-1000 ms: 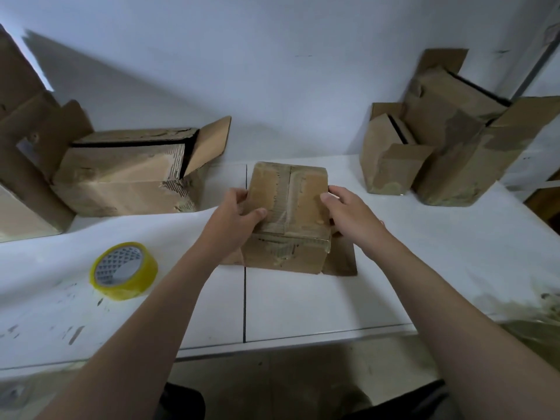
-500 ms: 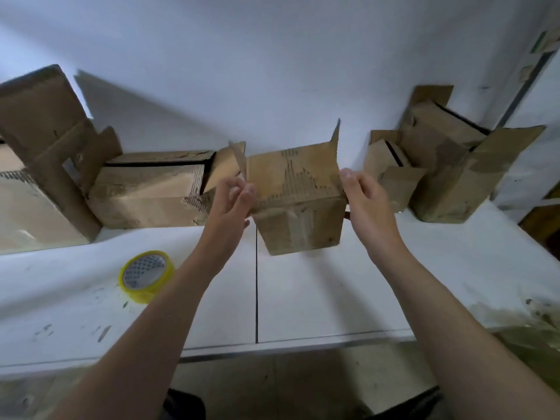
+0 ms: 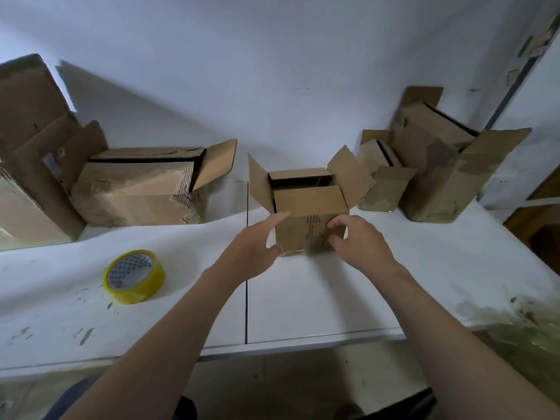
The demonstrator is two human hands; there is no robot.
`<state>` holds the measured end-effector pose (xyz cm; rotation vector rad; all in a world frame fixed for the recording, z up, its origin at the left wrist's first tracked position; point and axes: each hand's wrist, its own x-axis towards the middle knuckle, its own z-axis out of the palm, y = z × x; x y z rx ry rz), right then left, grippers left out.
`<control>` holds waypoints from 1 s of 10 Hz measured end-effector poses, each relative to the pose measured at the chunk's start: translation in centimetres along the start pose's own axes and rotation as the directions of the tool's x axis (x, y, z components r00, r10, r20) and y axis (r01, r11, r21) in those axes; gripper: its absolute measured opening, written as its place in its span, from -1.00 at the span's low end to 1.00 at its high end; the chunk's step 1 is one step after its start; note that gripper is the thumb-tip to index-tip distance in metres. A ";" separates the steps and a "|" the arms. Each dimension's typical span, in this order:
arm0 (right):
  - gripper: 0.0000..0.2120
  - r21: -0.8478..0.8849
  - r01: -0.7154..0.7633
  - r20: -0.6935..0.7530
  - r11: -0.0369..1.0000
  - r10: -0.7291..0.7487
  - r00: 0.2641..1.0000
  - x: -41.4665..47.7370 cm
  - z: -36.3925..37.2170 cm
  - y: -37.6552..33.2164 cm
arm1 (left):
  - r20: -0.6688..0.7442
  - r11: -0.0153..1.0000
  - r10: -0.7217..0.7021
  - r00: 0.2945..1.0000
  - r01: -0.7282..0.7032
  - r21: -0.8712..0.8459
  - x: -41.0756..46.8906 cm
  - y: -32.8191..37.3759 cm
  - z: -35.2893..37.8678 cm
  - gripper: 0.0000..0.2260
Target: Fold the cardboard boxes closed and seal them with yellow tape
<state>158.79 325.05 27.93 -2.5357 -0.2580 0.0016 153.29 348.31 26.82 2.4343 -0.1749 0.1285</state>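
Observation:
A small cardboard box (image 3: 306, 219) stands upright on the white table (image 3: 318, 298), its top flaps spread open. My left hand (image 3: 257, 247) hovers at the box's left front corner with fingers apart, holding nothing. My right hand (image 3: 354, 241) has curled fingers touching the box's right front side. A roll of yellow tape (image 3: 133, 275) lies flat on the table to the left, apart from both hands.
Larger open cardboard boxes (image 3: 136, 186) lie along the wall at left, with more boxes (image 3: 439, 165) stacked at back right. The table's front edge (image 3: 272, 347) runs just below my forearms. A dirty smudged patch (image 3: 515, 316) marks the right front corner.
The box was turned over: taped side up on the table, then lifted and flipped, now set down upright with flaps open. My left hand has let go of it.

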 end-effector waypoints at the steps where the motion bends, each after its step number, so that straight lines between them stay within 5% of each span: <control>1: -0.70 -0.003 -0.045 -0.007 0.999 0.045 0.999 0.6 0.4 0.8 | 0.023 0.999 -0.014 1.000 0.013 0.033 1.3 0.0 1.3 -0.35; 7: -0.53 -0.090 0.019 0.108 0.996 -0.009 0.994 10.6 2.3 -1.3 | 0.041 0.964 -0.101 0.994 0.088 0.252 12.2 -2.1 0.1 -0.26; 10: -0.57 -0.115 0.052 0.111 0.992 -0.039 0.993 8.4 -2.9 -5.3 | 0.087 0.953 -0.052 0.995 0.024 0.301 8.8 1.8 -5.1 -0.34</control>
